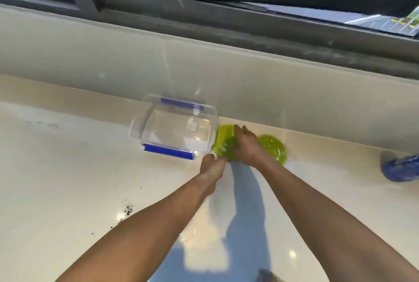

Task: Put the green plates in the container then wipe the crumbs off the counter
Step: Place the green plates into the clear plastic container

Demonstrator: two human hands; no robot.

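A green plate, tilted up on edge and blurred, stood just right of the container, almost touching its right wall. The right hand lay over this plate, fingers curled around its upper rim. The left hand met the plate's lower edge with fingers bent; whether they pinched it could not be told. A second green plate lay flat on the counter, further right of the container, partly behind the right wrist. The container was clear with blue clips, open and backed against the pale wall. Dark crumbs were scattered in front of the container, to its left. A blue cloth sat far right of it. Above the wall ran a dark window frame.
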